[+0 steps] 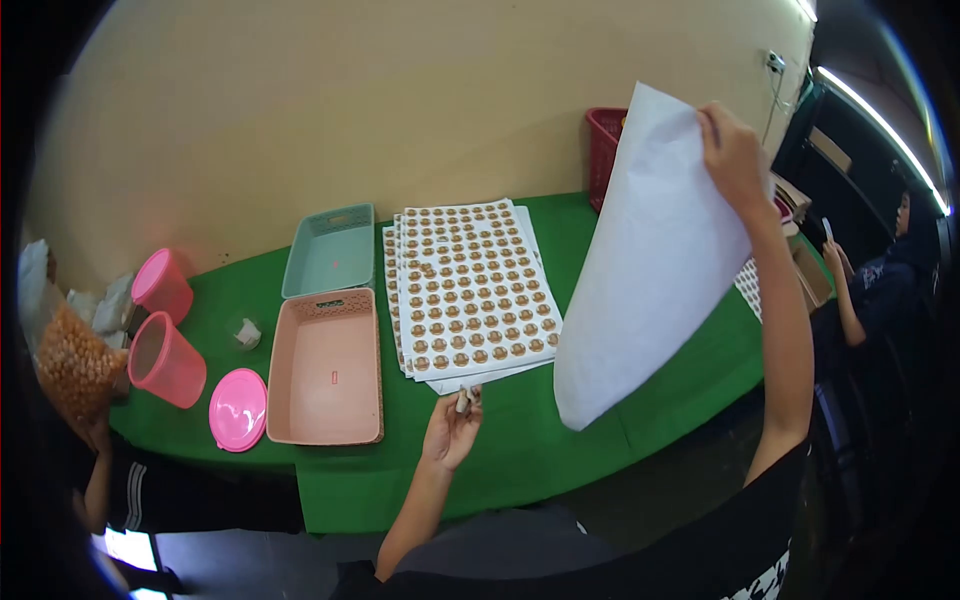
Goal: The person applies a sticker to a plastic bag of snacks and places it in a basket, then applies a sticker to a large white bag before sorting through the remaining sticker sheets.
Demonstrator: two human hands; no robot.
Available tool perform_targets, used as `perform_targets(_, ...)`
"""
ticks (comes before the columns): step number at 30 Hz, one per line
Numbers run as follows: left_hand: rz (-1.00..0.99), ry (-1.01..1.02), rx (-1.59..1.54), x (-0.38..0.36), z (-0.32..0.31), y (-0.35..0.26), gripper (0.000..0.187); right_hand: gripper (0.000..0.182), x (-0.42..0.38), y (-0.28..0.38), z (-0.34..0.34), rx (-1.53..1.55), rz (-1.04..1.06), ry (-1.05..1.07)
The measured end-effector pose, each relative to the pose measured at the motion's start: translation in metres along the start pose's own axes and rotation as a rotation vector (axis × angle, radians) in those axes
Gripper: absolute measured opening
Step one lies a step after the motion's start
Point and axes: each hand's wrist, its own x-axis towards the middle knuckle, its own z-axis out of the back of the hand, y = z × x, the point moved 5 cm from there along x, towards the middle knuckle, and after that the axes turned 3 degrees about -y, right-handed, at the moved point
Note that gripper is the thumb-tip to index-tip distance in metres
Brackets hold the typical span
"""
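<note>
High on the right, my right hand [735, 155] grips the top edge of a large white sheet [655, 250], which hangs down curled over the table. Fingers of my left hand [452, 432] are closed around a small whitish object [463, 400] whose kind I cannot make out. Just beyond that hand lies a stack of sheets [475, 285] printed with rows of round brown stickers. A few sheets in the stack sit slightly askew.
Left of the stack stand a pink basket [325, 375] and a green basket [335, 250]. Pink containers [167, 360], a pink lid [238, 410] and a person's bag of snacks [75, 360] are farther left. A red basket [604, 150] stands behind; another person [880, 270] is at right.
</note>
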Motion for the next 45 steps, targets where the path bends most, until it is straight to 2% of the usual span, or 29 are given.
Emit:
perform_targets(3, -0.056, -0.106, -0.347, -0.016, 0.031, -0.007, 0.013, 0.019, 0.027, -0.017, -0.069, -0.068, 0.070, 0.072)
perform_targets(5, -0.131, -0.108, -0.366, -0.028, 0.048, -0.015, 0.013, 0.019, 0.049, -0.016, -0.088, -0.133, 0.097, 0.100)
perform_targets(7, -0.210, -0.111, -0.389, -0.041, 0.058, -0.025, 0.013, 0.018, 0.073, -0.004, -0.079, -0.070, 0.076, -0.102)
perform_targets(8, -0.263, -0.141, -0.352, -0.049, 0.064, -0.030, 0.014, 0.018, 0.082, 0.003, -0.079, -0.048, 0.090, -0.104)
perform_targets(10, -0.347, -0.185, -0.336, -0.067, 0.071, -0.040, 0.016, 0.014, 0.094, 0.037, -0.053, 0.262, 0.380, -0.422)
perform_targets(12, -0.335, 0.015, -0.434, -0.083, 0.064, -0.048, 0.020, 0.011, 0.067, 0.084, -0.019, 0.291, 0.437, -0.451)
perform_targets(13, -0.340, -0.053, -0.435, -0.091, 0.060, -0.050, 0.020, 0.011, 0.042, 0.097, -0.018, 0.285, 0.502, -0.419)
perform_targets(16, -0.389, -0.016, -0.412, -0.106, 0.063, -0.055, 0.021, 0.016, -0.041, 0.129, -0.026, 0.392, 0.772, -0.311)
perform_targets(18, -0.422, -0.046, -0.407, -0.112, 0.068, -0.056, 0.019, 0.022, -0.099, 0.131, -0.053, 0.442, 0.742, -0.110)
perform_targets(20, -0.500, -0.046, -0.267, -0.118, 0.072, -0.059, 0.018, 0.027, -0.162, 0.128, -0.085, 0.507, 0.681, 0.086)
perform_targets(21, -0.488, 0.045, -0.178, -0.122, 0.068, -0.059, 0.018, 0.029, -0.192, 0.129, -0.092, 0.544, 0.635, 0.149)
perform_targets(22, -0.487, 0.039, -0.175, -0.126, 0.062, -0.058, 0.018, 0.031, -0.232, 0.124, -0.109, 0.536, 0.634, 0.254)
perform_targets(24, -0.500, -0.224, -0.178, -0.131, 0.061, -0.056, 0.015, 0.028, -0.303, 0.120, -0.120, 0.579, 0.617, 0.394)
perform_targets(27, -0.449, -0.307, -0.149, -0.132, 0.073, -0.057, 0.011, 0.032, -0.375, 0.122, -0.104, 0.623, 0.621, 0.547)
perform_targets(28, -0.441, -0.309, -0.143, -0.131, 0.070, -0.055, 0.011, 0.027, -0.383, 0.129, -0.094, 0.619, 0.631, 0.532)
perform_targets(30, -0.492, -0.446, -0.048, -0.131, 0.065, -0.053, 0.006, 0.026, -0.404, 0.128, -0.084, 0.617, 0.540, 0.651)
perform_targets(34, -0.413, -0.347, -0.088, -0.122, 0.082, -0.045, 0.009, 0.025, -0.426, 0.123, -0.048, 0.684, 0.379, 0.753)
perform_targets(36, -0.345, -0.244, -0.125, -0.117, 0.069, -0.041, 0.024, 0.021, -0.445, 0.122, -0.025, 0.714, 0.342, 0.841)
perform_targets(37, -0.312, -0.367, -0.121, -0.114, 0.063, -0.038, 0.038, 0.019, -0.454, 0.121, -0.015, 0.710, 0.329, 0.917)
perform_targets(38, -0.308, -0.363, -0.109, -0.112, 0.066, -0.040, 0.038, 0.018, -0.459, 0.121, -0.005, 0.704, 0.317, 0.990)
perform_targets(39, -0.295, -0.388, 0.037, -0.111, 0.076, -0.038, 0.040, 0.015, -0.457, 0.124, 0.003, 0.697, 0.326, 1.032)
perform_targets(40, -0.282, -0.408, 0.180, -0.108, 0.079, -0.038, 0.043, 0.013, -0.461, 0.126, 0.002, 0.786, 0.237, 1.094)
perform_targets(41, -0.298, -0.514, 0.302, -0.104, 0.082, -0.037, 0.045, 0.013, -0.456, 0.123, -0.001, 0.786, 0.168, 1.110)
perform_targets(42, -0.299, -0.504, 0.304, -0.099, 0.080, -0.036, 0.045, 0.013, -0.431, 0.129, -0.004, 0.786, 0.101, 1.127)
perform_targets(43, -0.327, -0.563, 0.407, -0.097, 0.081, -0.035, 0.045, 0.013, -0.419, 0.130, -0.018, 0.782, 0.104, 1.122)
perform_targets(44, -0.357, -0.623, 0.508, -0.096, 0.083, -0.035, 0.045, 0.013, -0.405, 0.127, -0.036, 0.847, 0.018, 1.058)
perform_targets(45, -0.396, -0.601, 0.563, -0.092, 0.085, -0.035, 0.046, 0.012, -0.391, 0.125, -0.058, 0.912, -0.067, 0.991)
